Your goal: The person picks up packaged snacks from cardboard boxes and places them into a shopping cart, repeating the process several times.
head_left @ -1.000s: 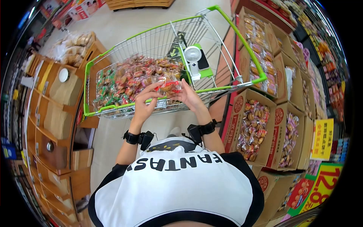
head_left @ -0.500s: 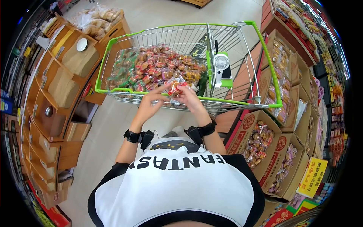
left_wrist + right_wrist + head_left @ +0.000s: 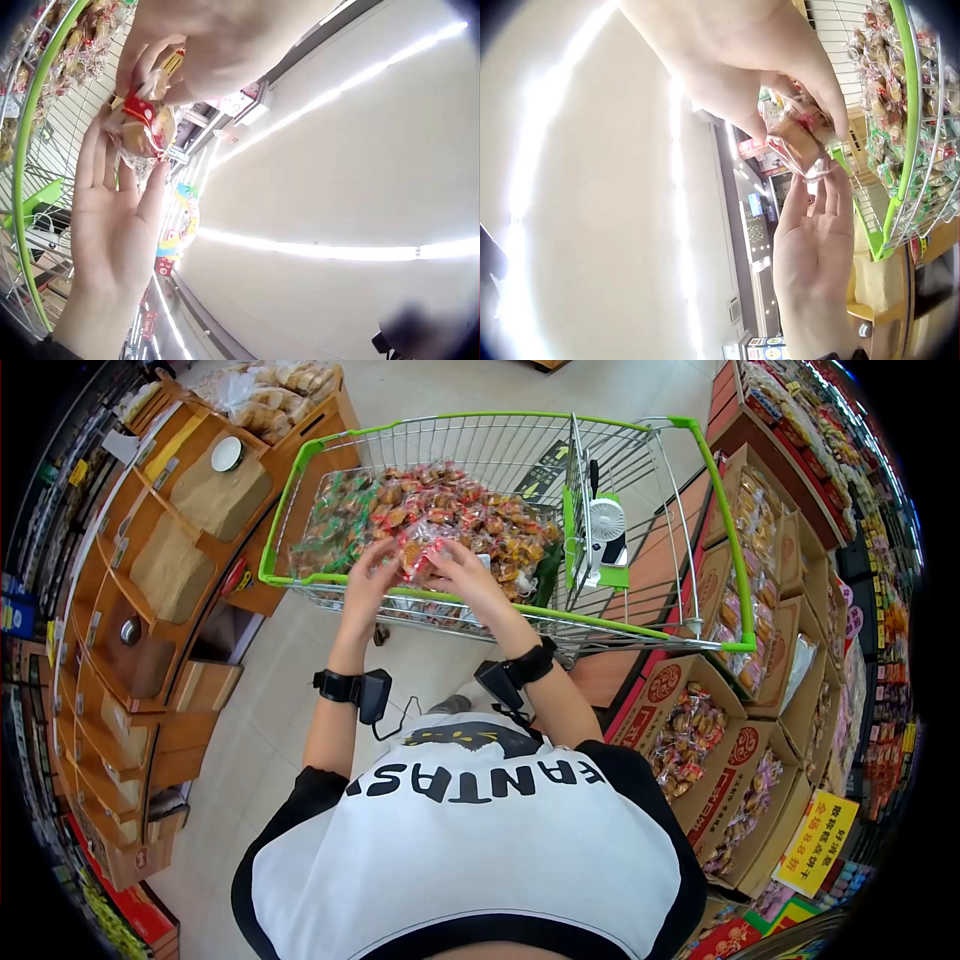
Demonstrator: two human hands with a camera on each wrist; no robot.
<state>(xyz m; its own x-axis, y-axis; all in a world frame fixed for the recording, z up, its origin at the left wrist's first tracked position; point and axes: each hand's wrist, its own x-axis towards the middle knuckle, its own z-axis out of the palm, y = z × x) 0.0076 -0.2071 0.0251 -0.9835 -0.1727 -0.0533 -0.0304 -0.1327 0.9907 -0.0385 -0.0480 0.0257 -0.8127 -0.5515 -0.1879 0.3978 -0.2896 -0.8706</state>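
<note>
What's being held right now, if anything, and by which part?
A clear-wrapped snack packet, held between both hands by opposite sides: the left hand at one, the right hand at the other.

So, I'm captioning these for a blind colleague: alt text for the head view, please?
A left hand and a right hand hold a wrapped snack at the near edge of a green-rimmed shopping cart piled with similar packets. A small white fan sits farther right in the cart; open cardboard boxes stand at right.
</note>
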